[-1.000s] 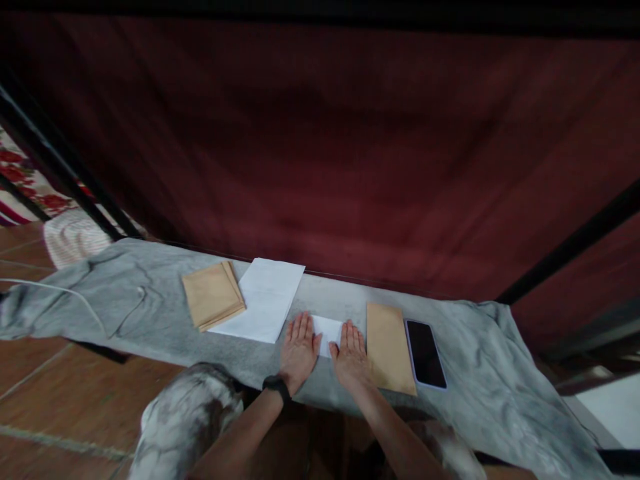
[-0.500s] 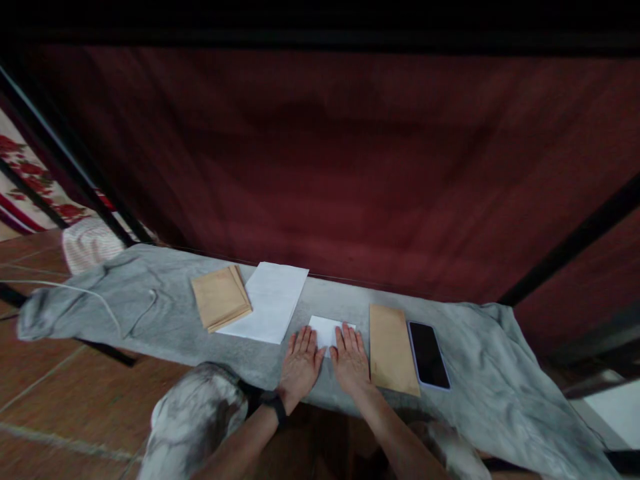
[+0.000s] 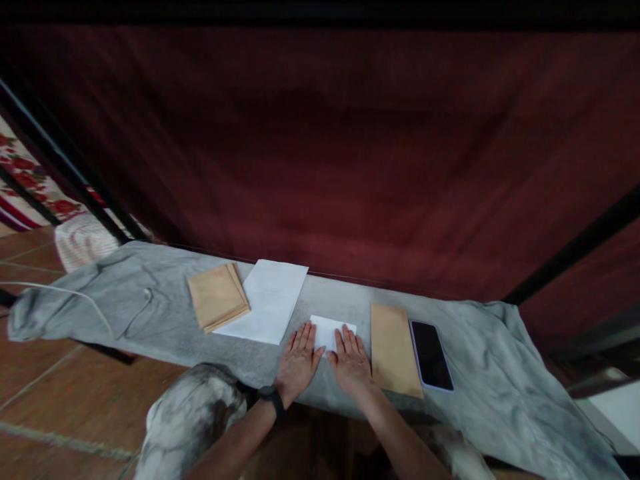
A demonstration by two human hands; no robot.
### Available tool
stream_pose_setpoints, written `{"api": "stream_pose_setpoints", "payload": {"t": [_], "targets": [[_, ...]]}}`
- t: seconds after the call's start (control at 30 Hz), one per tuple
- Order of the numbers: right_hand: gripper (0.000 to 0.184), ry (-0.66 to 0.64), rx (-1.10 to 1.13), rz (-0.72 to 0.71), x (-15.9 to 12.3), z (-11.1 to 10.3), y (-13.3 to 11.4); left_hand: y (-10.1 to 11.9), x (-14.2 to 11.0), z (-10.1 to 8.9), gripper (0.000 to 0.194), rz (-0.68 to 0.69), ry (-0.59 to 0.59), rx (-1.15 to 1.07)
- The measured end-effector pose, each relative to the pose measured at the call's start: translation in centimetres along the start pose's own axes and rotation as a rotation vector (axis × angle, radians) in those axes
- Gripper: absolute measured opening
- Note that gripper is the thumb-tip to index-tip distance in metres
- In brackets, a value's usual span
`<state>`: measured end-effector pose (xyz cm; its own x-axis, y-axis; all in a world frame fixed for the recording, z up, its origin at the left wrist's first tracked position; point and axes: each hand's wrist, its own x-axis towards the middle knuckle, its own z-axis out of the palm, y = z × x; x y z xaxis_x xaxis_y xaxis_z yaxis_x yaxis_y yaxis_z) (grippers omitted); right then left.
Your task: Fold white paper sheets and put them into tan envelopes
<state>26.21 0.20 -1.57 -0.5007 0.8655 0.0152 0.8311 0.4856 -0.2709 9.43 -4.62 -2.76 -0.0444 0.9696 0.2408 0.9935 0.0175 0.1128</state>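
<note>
A small folded sheet of white paper [image 3: 330,328] lies flat on the grey cloth, partly covered by my hands. My left hand [image 3: 299,359] rests flat on its left side, fingers stretched out, a dark band on the wrist. On its right side lies my right hand [image 3: 351,360], also flat with the fingers extended. Close by on the right is a brown envelope [image 3: 395,350]. Larger white sheets [image 3: 273,297] lie to the left, with a stack of folded brown envelopes [image 3: 217,297] overlapping their left edge.
A phone [image 3: 433,355] with a dark screen lies right of the single envelope. The grey cloth [image 3: 493,360] covers the long narrow bench. A white cable [image 3: 75,293] runs across its left end. Behind stands a dark red fabric panel [image 3: 350,167] in a black frame.
Both hands have slid slightly towards me along the small paper, showing more of its far edge. They stay flat on it. The camera view has shifted a little.
</note>
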Motion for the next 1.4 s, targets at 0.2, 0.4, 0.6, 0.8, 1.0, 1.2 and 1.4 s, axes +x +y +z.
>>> {"api": "stream_pose_setpoints", "payload": {"t": [0.2, 0.4, 0.6, 0.8, 1.0, 1.2, 1.4], "targets": [[0.068, 0.083, -0.005, 0.056, -0.3, 1.5, -0.3, 0.3, -0.4, -0.1, 0.064, -0.030, 0.034, 0.010], [0.076, 0.190, -0.005, 0.105, -0.3, 3.0, -0.5, 0.6, -0.7, -0.4, 0.071, -0.130, 0.041, 0.040], [0.078, 0.205, -0.006, 0.095, -0.3, 3.0, -0.5, 1.0, -0.8, -0.5, 0.067, -0.146, 0.035, 0.069], [0.074, 0.213, -0.062, 0.104, -1.1, 2.5, -0.5, 1.1, -0.6, -0.6, 0.068, -0.161, 0.051, 0.032], [0.068, 0.230, -0.088, 0.185, -2.3, 2.3, -0.8, 1.4, -0.6, -0.8, 0.069, -0.177, 0.063, -0.003], [0.061, 0.181, -0.023, 0.050, -0.7, 1.5, -3.2, 1.4, -0.3, -2.0, 0.059, 0.024, 0.039, 0.042], [0.061, 0.139, -0.050, 0.076, 0.1, 2.4, -3.1, 1.4, 0.2, -2.1, 0.053, 0.279, -0.105, 0.051]]}}
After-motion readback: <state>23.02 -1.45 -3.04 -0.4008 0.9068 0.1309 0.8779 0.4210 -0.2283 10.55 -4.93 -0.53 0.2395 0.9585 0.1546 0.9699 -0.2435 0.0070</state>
